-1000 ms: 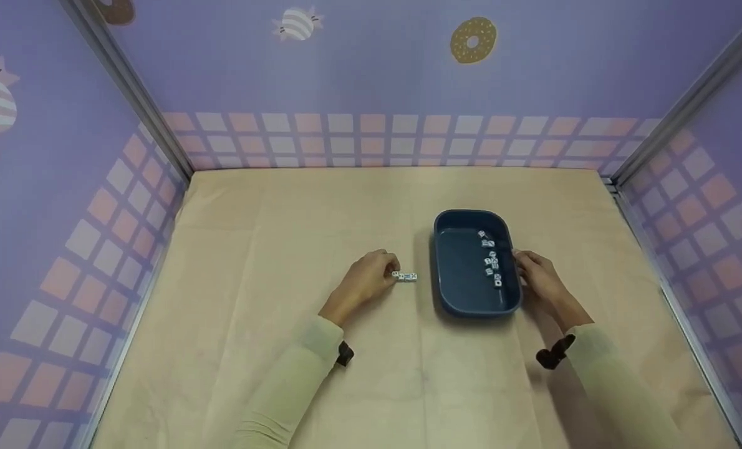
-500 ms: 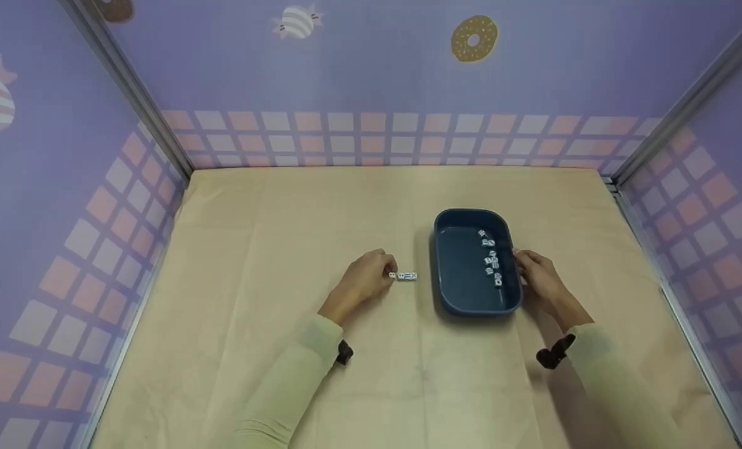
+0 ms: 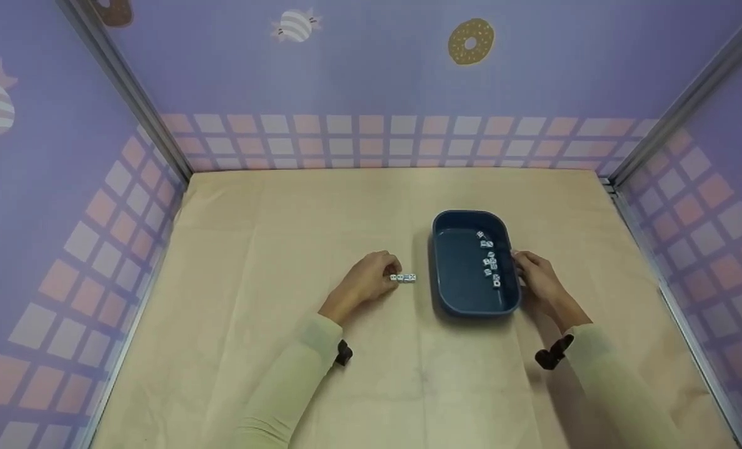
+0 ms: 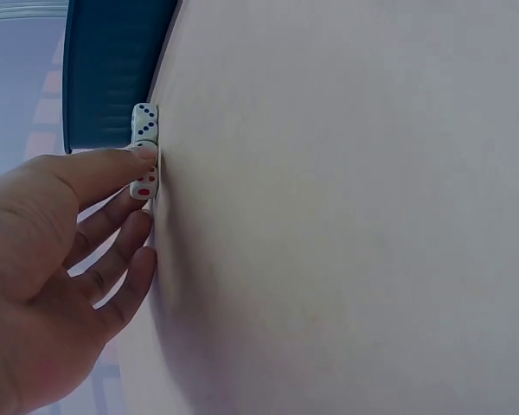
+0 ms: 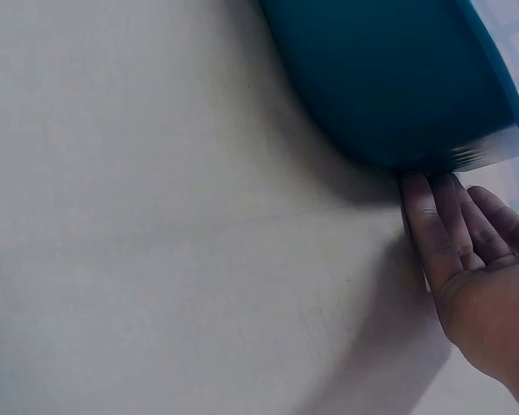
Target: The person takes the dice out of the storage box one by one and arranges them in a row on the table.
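My left hand (image 3: 368, 275) pinches the near end of a short row of white dice (image 3: 406, 277), just left of the blue plastic tub. In the left wrist view the thumb lies across the dice (image 4: 144, 125), with the index finger partly hidden behind them; the other fingers curl loosely by the cloth. My right hand (image 3: 538, 274) holds the right wall of the tub (image 3: 466, 312). Seen from the right wrist, its fingers (image 5: 432, 229) reach against the lower side, and the thumb tip shows at the rim. Several loose dice (image 3: 493, 263) lie inside along the tub's right side.
A beige cloth (image 3: 296, 212) covers the table. Purple walls with a checked band (image 3: 371, 143) close off the back and both sides, and metal posts (image 3: 128, 87) stand at the corners.
The left end die slid slightly left, leaving a small gap, and now sits against the others in the row. The right hand and tub have stayed in place.
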A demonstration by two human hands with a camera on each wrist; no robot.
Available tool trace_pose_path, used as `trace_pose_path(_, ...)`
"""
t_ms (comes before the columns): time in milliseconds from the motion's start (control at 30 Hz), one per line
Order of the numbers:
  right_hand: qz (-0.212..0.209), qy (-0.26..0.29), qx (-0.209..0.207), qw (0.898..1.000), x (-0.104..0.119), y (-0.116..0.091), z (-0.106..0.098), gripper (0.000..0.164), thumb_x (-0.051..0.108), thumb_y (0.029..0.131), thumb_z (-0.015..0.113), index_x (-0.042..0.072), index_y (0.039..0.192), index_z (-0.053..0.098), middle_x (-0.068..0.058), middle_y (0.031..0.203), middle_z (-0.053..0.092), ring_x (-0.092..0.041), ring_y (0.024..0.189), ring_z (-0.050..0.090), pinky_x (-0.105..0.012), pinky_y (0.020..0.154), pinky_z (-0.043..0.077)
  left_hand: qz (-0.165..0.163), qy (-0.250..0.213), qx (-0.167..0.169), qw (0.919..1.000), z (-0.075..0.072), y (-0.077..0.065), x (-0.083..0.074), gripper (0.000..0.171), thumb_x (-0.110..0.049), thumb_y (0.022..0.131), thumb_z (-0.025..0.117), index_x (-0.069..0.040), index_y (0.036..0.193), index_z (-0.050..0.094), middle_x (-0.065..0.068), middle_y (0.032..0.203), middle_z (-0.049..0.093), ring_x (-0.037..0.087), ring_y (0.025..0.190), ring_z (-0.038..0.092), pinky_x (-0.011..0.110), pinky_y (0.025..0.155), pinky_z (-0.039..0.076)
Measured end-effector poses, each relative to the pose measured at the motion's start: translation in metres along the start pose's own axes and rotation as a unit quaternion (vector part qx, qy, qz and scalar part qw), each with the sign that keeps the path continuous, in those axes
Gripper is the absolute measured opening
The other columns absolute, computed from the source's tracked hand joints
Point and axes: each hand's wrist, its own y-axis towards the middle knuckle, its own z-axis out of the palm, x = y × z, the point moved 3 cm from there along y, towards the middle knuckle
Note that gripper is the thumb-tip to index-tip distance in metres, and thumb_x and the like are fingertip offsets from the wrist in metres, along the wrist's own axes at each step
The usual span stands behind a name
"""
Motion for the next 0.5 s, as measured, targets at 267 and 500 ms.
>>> trace_pose_path(267,-0.003,-0.016,0.004,1.0,0.0003,-0.0028,0.0025,0.07,0.057,0.11,0.048,0.001,0.151,0.047,-0.017,0.148,0.052,-0.025,0.136,0.051,-0.047,0.119,0.037,0.009,0.009,-0.019,0.9997,0.0035,0.0025,0.0023,0.007,-0.016,0.099,0.076,-0.015,0.106,0.074,-0.002,0.101,0.066,0.015,0.091,0.061,0.036,0.083,0.054)
trace_pose_path(500,-0.003,-0.014,-0.007,1.0,0.0013,-0.0034,0.0032,0.068,0.055,0.109,0.051,0.002,0.151,0.048,-0.016,0.149,0.052,-0.024,0.136,0.051,-0.047,0.12,0.037,0.004,-0.007,-0.014,0.9999,-0.0001,0.0059,-0.003,0.018,-0.018,0.097,0.08,-0.011,0.113,0.074,0.002,0.107,0.068,0.02,0.099,0.065,0.036,0.088,0.055)
